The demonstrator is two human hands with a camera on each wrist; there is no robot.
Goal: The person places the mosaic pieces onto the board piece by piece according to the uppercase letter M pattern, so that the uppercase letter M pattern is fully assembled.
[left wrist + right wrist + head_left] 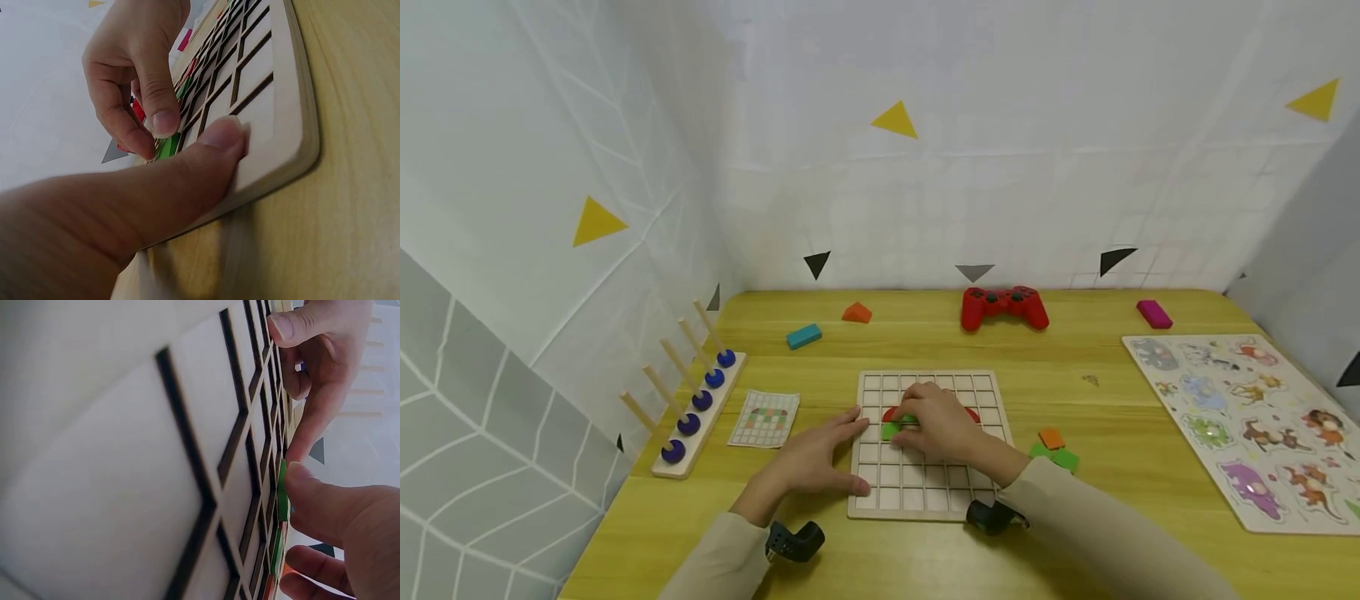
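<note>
A square wooden grid board (913,499) lies on the table with coloured tiles in its upper cells. My left hand (820,454) is at its left edge, fingers extended; its thumb (215,140) rests on the rim in the left wrist view. Over the board, my right hand (936,423) has its fingers bent, with thumb and index finger pinching a green square tile (890,431). The right thumb (303,481) touches that tile in the right wrist view. Red pieces (973,414) show beside the right hand, which hides part of the tile row.
A pattern card (764,419) and a peg stand (700,422) with blue beads are on the left. Loose green tiles (1065,459) and an orange tile (1052,438) lie right of the board, near an animal puzzle (1221,454). Behind are a red game controller (1003,307) and small blocks (804,336).
</note>
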